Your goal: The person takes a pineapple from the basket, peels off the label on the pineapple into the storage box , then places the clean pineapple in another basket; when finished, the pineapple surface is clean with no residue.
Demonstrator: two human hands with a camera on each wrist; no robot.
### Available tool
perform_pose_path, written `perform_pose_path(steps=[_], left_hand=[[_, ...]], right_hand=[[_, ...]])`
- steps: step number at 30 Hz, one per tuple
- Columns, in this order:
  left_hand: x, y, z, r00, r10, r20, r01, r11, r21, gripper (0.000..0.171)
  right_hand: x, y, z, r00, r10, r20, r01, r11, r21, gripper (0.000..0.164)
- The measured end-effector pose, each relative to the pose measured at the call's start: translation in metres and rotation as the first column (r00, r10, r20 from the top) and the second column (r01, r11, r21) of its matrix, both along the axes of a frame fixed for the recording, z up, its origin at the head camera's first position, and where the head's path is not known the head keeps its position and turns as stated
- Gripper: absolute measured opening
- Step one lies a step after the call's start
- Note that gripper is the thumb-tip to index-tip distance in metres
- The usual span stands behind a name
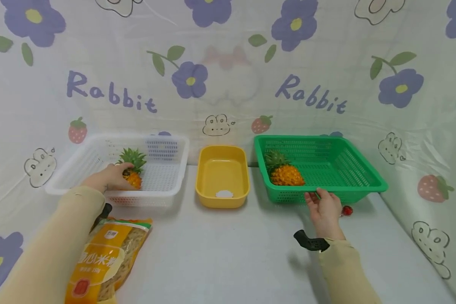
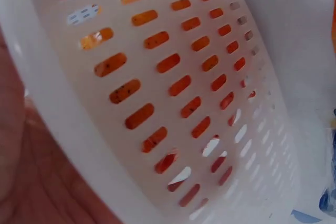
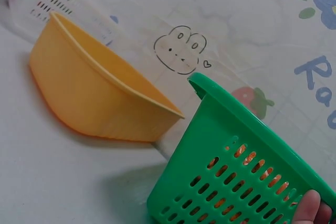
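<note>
My left hand reaches over the near rim of the white basket and grips a small pineapple with green leaves. Through the basket's slots, orange patches show in the left wrist view, while the fingertips are hidden. At the green basket, my right hand holds the near rim between thumb and fingers. Another pineapple lies on its side in that basket's left part, leaves toward the back.
A yellow bin stands between the two baskets. An orange bag of dry food lies by my left forearm. Near my right wrist is a small shiny red object, its kind unclear. A patterned sheet hangs behind.
</note>
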State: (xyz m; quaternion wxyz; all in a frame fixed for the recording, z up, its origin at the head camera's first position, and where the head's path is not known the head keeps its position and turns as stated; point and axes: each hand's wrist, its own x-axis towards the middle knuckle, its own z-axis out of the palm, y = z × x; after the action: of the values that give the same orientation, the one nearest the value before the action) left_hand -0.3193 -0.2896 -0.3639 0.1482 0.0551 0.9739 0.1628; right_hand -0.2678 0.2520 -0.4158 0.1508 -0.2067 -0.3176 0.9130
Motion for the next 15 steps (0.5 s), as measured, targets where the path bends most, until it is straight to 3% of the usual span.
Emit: perform_pose_path(steps=[9, 15], left_hand=[[-0.004, -0.001, 0.003, 1.0, 0.013, 0.008, -0.013, 1.0, -0.024, 0.079], [-0.003, 0.002, 0.01, 0.999, 0.034, -0.003, -0.034, 0.998, -0.045, 0.075]], right_hand=[[-0.001, -0.002, -0.001, 1.0, -0.005, 0.014, 0.004, 1.0, 0.008, 0.024], [-0.001, 0.0, -0.002, 1.0, -0.005, 0.008, 0.005, 1.0, 0.001, 0.027]])
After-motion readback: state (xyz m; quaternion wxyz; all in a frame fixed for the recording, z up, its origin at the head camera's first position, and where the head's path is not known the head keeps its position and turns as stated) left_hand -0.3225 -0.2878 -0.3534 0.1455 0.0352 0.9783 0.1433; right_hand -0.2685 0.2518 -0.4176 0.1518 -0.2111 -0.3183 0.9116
